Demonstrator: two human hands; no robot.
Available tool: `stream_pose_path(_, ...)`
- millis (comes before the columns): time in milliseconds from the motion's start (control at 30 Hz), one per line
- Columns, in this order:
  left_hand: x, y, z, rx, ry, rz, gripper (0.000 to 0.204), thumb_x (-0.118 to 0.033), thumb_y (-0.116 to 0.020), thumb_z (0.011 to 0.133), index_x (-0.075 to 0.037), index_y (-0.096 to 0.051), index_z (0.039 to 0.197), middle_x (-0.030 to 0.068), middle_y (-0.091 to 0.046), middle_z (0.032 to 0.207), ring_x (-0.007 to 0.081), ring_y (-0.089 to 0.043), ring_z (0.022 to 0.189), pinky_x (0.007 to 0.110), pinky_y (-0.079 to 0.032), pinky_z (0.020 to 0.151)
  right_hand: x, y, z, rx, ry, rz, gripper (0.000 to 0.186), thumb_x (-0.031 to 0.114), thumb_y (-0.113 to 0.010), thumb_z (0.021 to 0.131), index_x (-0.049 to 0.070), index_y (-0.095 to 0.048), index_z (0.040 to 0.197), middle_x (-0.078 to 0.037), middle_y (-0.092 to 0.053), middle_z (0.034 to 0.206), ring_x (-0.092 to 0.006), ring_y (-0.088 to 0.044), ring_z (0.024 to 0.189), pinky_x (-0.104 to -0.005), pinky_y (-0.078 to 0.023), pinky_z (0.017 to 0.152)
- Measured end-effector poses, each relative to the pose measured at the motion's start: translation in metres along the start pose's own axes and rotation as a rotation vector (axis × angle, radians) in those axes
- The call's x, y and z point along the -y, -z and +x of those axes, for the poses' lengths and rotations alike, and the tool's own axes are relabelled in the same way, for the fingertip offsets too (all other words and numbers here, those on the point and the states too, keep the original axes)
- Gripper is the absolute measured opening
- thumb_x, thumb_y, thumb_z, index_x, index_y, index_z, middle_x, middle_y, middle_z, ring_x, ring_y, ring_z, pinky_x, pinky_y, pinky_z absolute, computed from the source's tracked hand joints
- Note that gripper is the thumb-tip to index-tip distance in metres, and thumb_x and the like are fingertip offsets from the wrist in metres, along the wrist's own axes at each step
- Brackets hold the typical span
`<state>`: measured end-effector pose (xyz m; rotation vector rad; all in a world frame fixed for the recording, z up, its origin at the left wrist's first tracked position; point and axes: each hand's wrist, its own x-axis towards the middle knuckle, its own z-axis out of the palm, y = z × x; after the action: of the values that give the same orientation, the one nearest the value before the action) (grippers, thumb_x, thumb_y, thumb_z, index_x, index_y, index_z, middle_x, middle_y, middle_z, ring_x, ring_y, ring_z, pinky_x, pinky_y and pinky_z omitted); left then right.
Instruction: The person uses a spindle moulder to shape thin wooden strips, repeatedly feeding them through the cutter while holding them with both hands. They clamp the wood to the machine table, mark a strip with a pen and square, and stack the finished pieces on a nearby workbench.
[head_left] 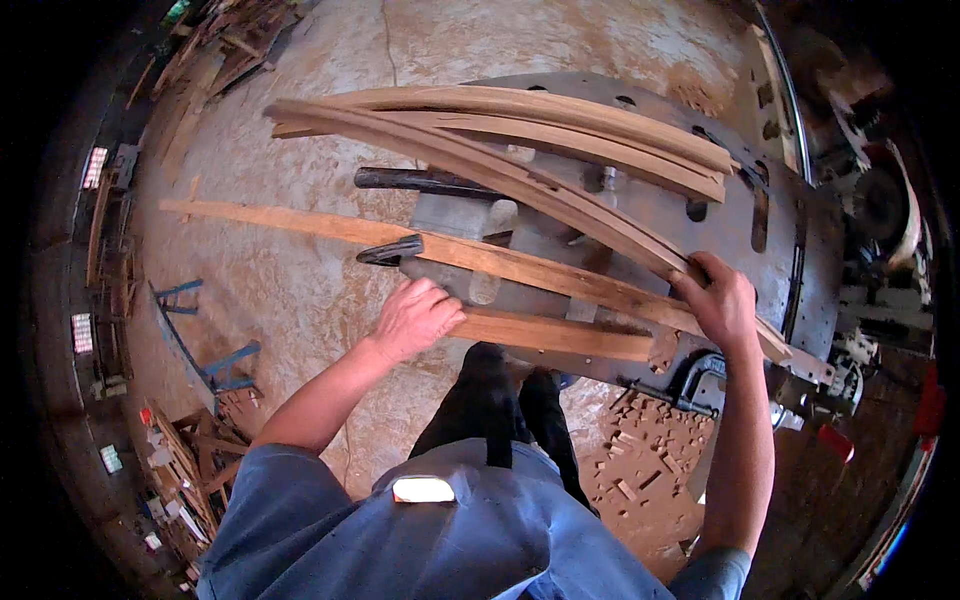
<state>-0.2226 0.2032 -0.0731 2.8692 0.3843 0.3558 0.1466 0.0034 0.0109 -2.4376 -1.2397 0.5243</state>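
Metal worktable, clamp near right hand

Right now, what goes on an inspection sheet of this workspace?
Surface: slotted metal table, clamp at its near edge.
Job's things: diagonal strip, short strip and other strips, all wooden.
Clutter: wood offcuts scattered on the floor.
Hands: right hand grips the diagonal strip; left hand curls at the short strip's left end, grip unclear.
Cables: thin dark line on the floor; cord or crack unclear.
Surroundings: blue frame and wood pile, left.
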Motion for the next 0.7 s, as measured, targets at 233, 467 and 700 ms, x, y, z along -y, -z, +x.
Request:
stream_pose_path(233,-0.015,0.037,0.067,-0.27,-0.031,0.309,0.052,-0.02,-0.076,0.072,-0.002,-0.058,0.117,0.0122,-0.056,0.116,0.0286,-0.054,0.106,0.044,-0.044,0.089,-0.002,0.007,-0.002,0.12,0.008,-0.15,0.043,0.049,-0.066,0.08,0.012,-0.07,0.102,-0.016,-0.069,0.09,-0.035,-0.066,0.083,-0.0442,-0.053,0.073)
stream_pose_path(467,-0.037,0.033,0.131,0.09,-0.008,0.323,0.068,-0.012,-0.078,0.067,-0.008,-0.05,0.129,0.0117,-0.056,0.118,0.0287,-0.055,0.108,0.041,-0.046,0.09,-0.022,0.02,-0.019,0.037,0.136,-0.162,0.049,0.056,-0.064,0.078,0.009,-0.071,0.09,-0.016,-0.067,0.08,-0.0362,-0.065,0.081,-0.0455,-0.052,0.073)
stream_pose_path(700,-0.076,0.016,0.168,0.253,-0.109,-0.068,0.053,-0.014,-0.073,0.072,-0.005,-0.054,0.121,0.0163,-0.061,0.096,0.0344,-0.061,0.094,0.043,-0.05,0.078,-0.04,0.006,-0.069,-0.562,0.324,0.076,0.022,0.024,-0.073,0.077,0.007,-0.066,0.089,-0.01,-0.06,0.089,-0.0299,-0.058,0.088,-0.0406,-0.048,0.079)
